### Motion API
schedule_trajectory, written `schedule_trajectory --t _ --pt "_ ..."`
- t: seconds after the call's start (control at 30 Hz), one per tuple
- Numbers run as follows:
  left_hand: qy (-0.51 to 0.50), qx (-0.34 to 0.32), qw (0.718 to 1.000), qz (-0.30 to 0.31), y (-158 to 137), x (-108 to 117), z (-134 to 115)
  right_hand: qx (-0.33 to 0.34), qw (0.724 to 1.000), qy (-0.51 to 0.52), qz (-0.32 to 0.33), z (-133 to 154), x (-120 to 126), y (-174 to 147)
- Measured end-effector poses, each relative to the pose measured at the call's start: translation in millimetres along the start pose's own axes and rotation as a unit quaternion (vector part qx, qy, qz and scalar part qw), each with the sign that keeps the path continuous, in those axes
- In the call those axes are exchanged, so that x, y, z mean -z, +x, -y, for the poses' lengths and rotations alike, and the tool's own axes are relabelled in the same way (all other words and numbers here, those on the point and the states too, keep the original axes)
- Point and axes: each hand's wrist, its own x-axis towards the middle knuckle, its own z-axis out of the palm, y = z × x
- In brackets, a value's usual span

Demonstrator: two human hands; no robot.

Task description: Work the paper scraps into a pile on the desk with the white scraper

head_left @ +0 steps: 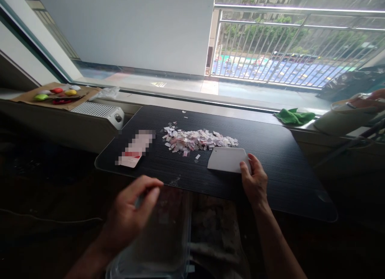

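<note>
My right hand (254, 178) grips the right end of a white plastic scraper (227, 159), a flat trapezoid with a small hole in one corner. The scraper's upper edge lies close against the near side of a long heap of small pale paper pieces (197, 139) on the dark table (279, 162). Beyond the table's near edge is my left hand (132, 211), thumb and fingers closed together; what they hold, if anything, cannot be made out. Below that hand stands a clear plastic bin (180, 239), partly hidden by it.
A partly pixelated phone-like card (134, 152) lies at the table's left. Cardboard with coloured lumps (57, 92) and a white slatted box (99, 112) are further left. A green cloth (294, 116) rests on the sill, near a pale container (339, 116); another hand (375, 98) is above it.
</note>
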Motion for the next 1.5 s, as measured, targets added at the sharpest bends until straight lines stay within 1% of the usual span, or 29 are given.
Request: schedule_trajectory --t 0.03,0.07,0.1,0.13,0.17,0.2,0.23,0.3,0.37,0.4,0.43,0.47,0.5,0.53,0.6,0.7,0.83,0.93,1.0,1.1,1.17,1.3,1.4,1.47,1.5 --pt "0.017 0.014 0.994 0.106 -13 -10 -5 0.022 1.0 -0.008 -0.002 1 4 -2" --pt "0.041 0.041 0.978 0.199 -23 -19 -8 0.049 0.999 -0.017 -0.007 3 10 -7" --pt "0.07 0.069 0.959 0.265 -29 -27 -9 0.077 0.997 -0.026 -0.009 5 18 -13" --pt "0.1 0.089 0.943 0.305 -32 -34 -8 0.099 0.994 -0.035 -0.015 6 27 -21" --pt "0.12 0.096 0.93 0.334 -33 -39 -8 0.099 0.994 -0.048 -0.007 7 37 -32" --pt "0.134 0.095 0.922 0.351 -32 -44 -8 0.083 0.994 -0.062 0.025 7 45 -44" --pt "0.145 0.09 0.918 0.358 -30 -48 -8 0.066 0.993 -0.077 0.066 6 52 -58" --pt "0.159 0.076 0.913 0.369 -28 -54 -10 0.035 0.975 -0.152 0.16 1 57 -85" --pt "0.173 0.067 0.907 0.379 -28 -59 -12 0.007 0.94 -0.25 0.233 -6 53 -106" --pt "0.182 0.063 0.904 0.381 -29 -62 -12 -0.001 0.917 -0.287 0.278 -9 49 -112" --pt "0.19 0.058 0.903 0.381 -30 -65 -11 -0.013 0.895 -0.323 0.307 -12 45 -115" --pt "0.198 0.052 0.903 0.379 -32 -68 -10 -0.024 0.88 -0.349 0.322 -14 43 -115" --pt "0.205 0.046 0.903 0.375 -34 -70 -9 -0.033 0.868 -0.364 0.336 -16 43 -114" --pt "0.209 0.043 0.903 0.373 -35 -71 -7 -0.042 0.865 -0.369 0.338 -17 45 -111" --pt "0.207 0.041 0.904 0.372 -36 -73 -6 -0.062 0.871 -0.346 0.343 -17 52 -107" --pt "0.2 0.039 0.91 0.363 -35 -73 -8 -0.064 0.889 -0.3 0.34 -15 59 -108" --pt "0.22 0.06 0.908 0.351 -30 -76 -14 -0.043 0.897 -0.289 0.332 -14 49 -119" --pt "0.257 0.074 0.896 0.354 -27 -81 -17 -0.035 0.894 -0.3 0.331 -13 42 -118" --pt "0.282 0.075 0.887 0.357 -26 -85 -19 -0.034 0.889 -0.303 0.343 -14 42 -114" --pt "0.31 0.091 0.879 0.351 -27 -87 -25 -0.042 0.876 -0.296 0.378 -18 43 -105" --pt "0.313 0.103 0.881 0.34 -29 -85 -29 -0.041 0.868 -0.283 0.406 -21 42 -100" --pt "0.301 0.13 0.885 0.33 -34 -74 -35 -0.012 0.857 -0.246 0.452 -23 44 -92" --pt "0.281 0.144 0.887 0.337 -37 -67 -35 0.038 0.852 -0.228 0.47 -13 56 -72" --pt "0.269 0.145 0.889 0.341 -38 -63 -31 0.078 0.857 -0.202 0.467 -1 62 -51" --pt "0.265 0.146 0.89 0.342 -39 -61 -28 0.089 0.866 -0.193 0.452 5 62 -39"
